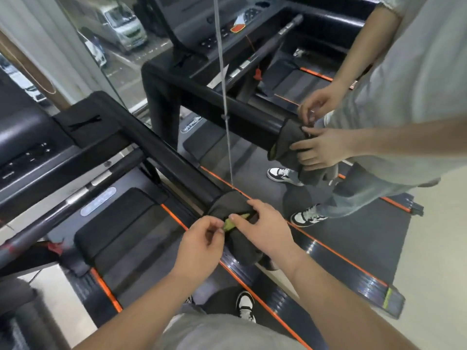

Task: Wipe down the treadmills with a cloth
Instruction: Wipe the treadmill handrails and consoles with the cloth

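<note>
Cloth (235,210) draped over handrail (177,162) end, both hands (199,246) pinching edge

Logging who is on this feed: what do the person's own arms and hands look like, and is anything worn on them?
Both forearms are bare right up to the frame edge, with no sleeve in view. The left hand and right hand are bare too: no gloves, rings, watch or wristband that I can see. A light grey garment shows at the bottom edge. The mirror ahead shows a pale short sleeve.
</note>
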Demonstrator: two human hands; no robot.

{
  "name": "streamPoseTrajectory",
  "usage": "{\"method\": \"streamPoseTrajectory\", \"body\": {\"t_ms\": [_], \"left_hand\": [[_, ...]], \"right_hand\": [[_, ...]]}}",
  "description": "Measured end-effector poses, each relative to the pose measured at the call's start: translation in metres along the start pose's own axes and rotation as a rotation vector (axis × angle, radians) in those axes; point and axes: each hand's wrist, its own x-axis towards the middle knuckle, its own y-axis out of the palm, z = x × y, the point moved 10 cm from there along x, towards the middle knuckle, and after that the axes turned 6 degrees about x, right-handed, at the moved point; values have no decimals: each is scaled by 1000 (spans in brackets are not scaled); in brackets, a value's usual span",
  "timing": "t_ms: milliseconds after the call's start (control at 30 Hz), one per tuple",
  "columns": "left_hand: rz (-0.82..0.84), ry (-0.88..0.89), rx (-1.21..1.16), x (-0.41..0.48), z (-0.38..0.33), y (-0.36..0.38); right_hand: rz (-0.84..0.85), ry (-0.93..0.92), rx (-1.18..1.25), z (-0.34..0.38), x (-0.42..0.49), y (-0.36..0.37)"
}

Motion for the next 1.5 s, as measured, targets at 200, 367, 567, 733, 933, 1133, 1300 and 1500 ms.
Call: {"method": "streamPoseTrajectory", "body": {"t_ms": [200, 367, 567, 733, 933, 1133, 1300, 1500], "left_hand": [[182, 39, -38, -25, -16, 61], [201, 46, -60, -33, -15, 68], [122, -64, -94, -29, 12, 28], [62, -163, -103, -23, 39, -8], [46, -203, -77, -14, 44, -17], [133, -138, -84, -18, 34, 25], [203, -113, -83, -27, 24, 57], [131, -156, -127, -22, 39, 38]], "right_hand": [[-130, 45, 196, -63, -76, -33], [-147, 89, 333, -73, -94, -24], [-19, 4, -122, -18, -33, -8], [223, 63, -106, 39, 38, 30], [382, 211, 315, 33, 34, 35], [205, 263, 416, -41, -24, -2], [-191, 89, 160, -59, -89, -14], [-193, -340, -620, 8, -63, 11]]}}
